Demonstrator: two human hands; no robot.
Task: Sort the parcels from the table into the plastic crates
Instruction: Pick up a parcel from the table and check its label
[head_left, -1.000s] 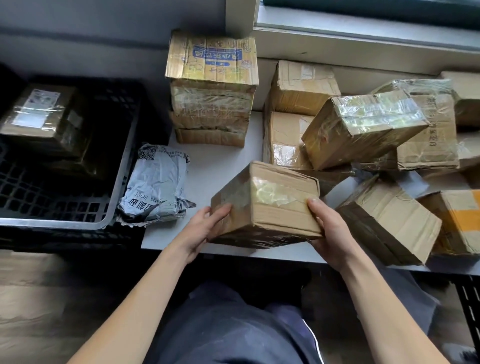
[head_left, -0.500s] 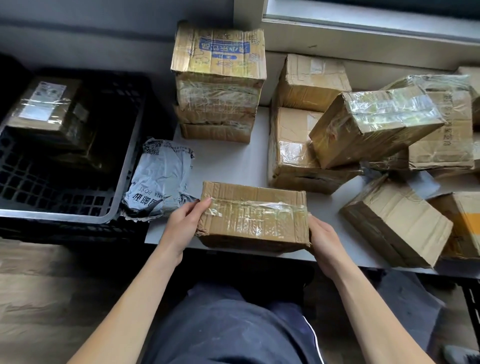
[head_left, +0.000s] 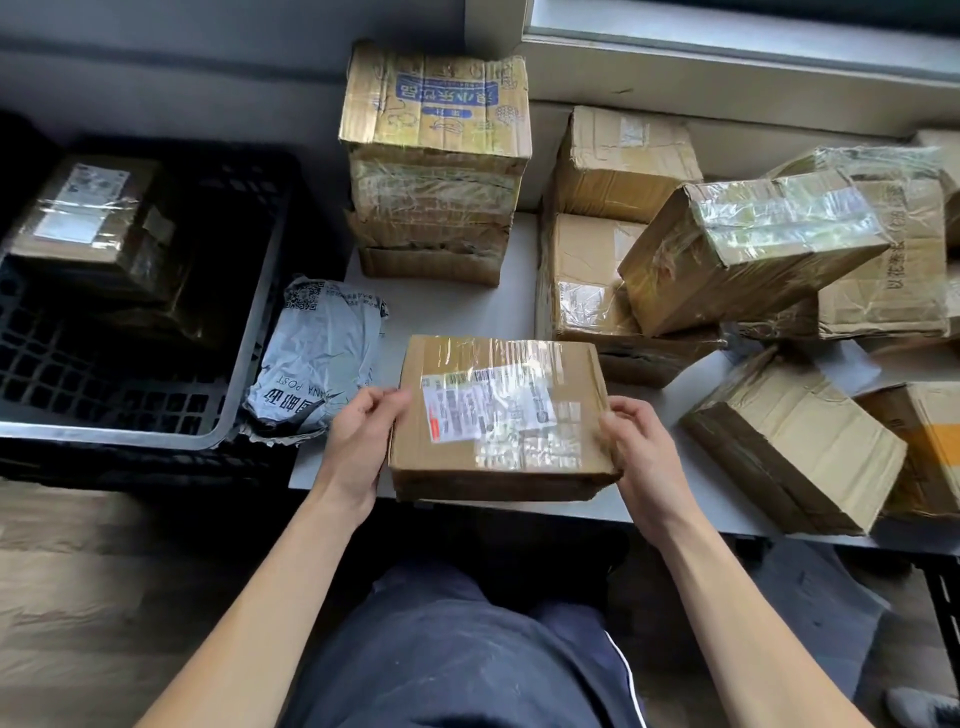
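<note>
At the near edge of the table (head_left: 462, 312) I had the left hand (head_left: 358, 447) and right hand (head_left: 641, 457) curled round the two ends of a flat box (head_left: 519, 467), whose taped white label (head_left: 467, 410) faced up, its print too blurred to read. Just left lay a grey mailer (head_left: 317, 364) marked "POST" beside Chinese characters, next to the black crate (head_left: 104, 431), which held one labelled carton (head_left: 88, 218). Farther back stood a stack (head_left: 436, 156) topped with blue Chinese print.

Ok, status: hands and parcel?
Left hand and right hand grip the parcel, label up, at table edge. Crate to the left, one box inside. Grey mailer lies between.
</note>
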